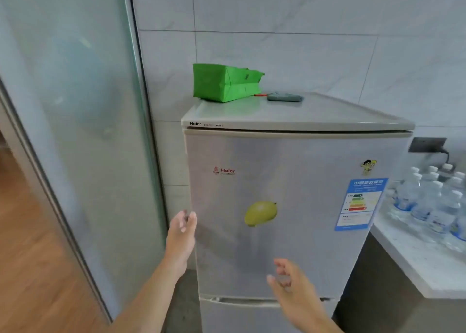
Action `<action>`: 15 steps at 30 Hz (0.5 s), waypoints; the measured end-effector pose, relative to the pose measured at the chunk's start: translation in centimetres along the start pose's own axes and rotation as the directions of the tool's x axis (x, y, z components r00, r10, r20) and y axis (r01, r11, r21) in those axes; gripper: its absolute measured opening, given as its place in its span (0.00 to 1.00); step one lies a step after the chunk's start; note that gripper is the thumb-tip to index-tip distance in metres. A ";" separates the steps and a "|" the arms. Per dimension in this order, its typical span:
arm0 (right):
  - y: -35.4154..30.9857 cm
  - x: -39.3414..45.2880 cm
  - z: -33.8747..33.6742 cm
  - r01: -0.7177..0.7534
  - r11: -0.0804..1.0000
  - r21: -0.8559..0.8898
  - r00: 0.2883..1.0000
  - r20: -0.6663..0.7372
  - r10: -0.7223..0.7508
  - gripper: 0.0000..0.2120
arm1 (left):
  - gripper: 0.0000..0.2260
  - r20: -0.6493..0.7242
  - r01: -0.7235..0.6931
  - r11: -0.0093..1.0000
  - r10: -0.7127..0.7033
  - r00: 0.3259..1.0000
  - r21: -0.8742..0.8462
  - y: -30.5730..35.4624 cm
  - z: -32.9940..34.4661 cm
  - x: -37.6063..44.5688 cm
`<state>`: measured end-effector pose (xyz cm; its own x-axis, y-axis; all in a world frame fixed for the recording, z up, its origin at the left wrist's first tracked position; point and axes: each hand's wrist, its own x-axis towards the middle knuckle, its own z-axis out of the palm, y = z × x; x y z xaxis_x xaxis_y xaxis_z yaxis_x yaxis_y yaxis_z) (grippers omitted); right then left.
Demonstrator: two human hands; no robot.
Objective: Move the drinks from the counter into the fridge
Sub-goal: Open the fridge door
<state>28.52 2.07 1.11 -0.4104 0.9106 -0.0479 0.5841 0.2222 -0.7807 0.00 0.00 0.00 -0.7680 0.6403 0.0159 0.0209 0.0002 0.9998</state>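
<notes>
A silver Haier fridge (277,206) stands shut. The left hand (180,234) reaches its door's left edge, grip loosely open, holding nothing — the right hand (292,284) likewise. Water bottles (428,201) crowd the white bench (416,264) at the fridge's right.

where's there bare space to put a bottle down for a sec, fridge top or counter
The fridge top is bare across its front and right, in front of the green bag and grey cloth at the back. The counter has a free strip along its near edge; farther back the water bottles crowd it.
</notes>
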 end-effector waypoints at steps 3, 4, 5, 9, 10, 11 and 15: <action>-2.7 2.8 -1.0 0.115 0.992 0.052 0.988 -0.107 -0.109 0.20 | 0.16 0.060 -0.023 0.999 0.025 0.998 -0.042 1.3 0.6 1.4; -3.9 3.3 -1.5 0.127 0.991 0.045 0.985 -0.123 -0.121 0.21 | 0.12 0.100 -0.002 0.997 0.009 0.995 -0.071 1.6 0.8 1.7; -4.4 3.8 -1.7 0.140 0.989 0.049 0.982 -0.138 -0.132 0.21 | 0.09 0.137 0.014 0.995 -0.001 0.991 -0.098 1.5 1.0 1.8; -5.1 3.9 -1.7 0.130 0.990 0.049 0.982 -0.147 -0.122 0.23 | 0.07 0.148 0.016 0.997 -0.004 0.989 -0.076 1.7 0.9 2.1; -5.0 3.7 -1.6 0.126 0.990 0.064 0.983 -0.145 -0.116 0.23 | 0.07 0.140 0.019 0.998 -0.011 0.990 -0.056 2.1 0.9 2.0; -4.8 3.4 -1.4 0.122 0.989 0.080 0.984 -0.140 -0.110 0.23 | 0.07 0.128 0.017 0.999 -0.012 0.992 -0.034 2.3 1.0 1.9; -2.7 1.4 -1.0 0.124 0.989 0.087 0.987 -0.117 -0.113 0.22 | 0.09 0.023 -0.012 0.998 0.014 1.000 -0.063 1.0 0.9 -1.5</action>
<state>27.05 3.12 3.73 -0.3892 0.9141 0.1138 0.4661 0.3020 -0.8316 1.77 -0.25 0.92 -0.7529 0.6575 0.0295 -0.0096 -0.0558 0.9984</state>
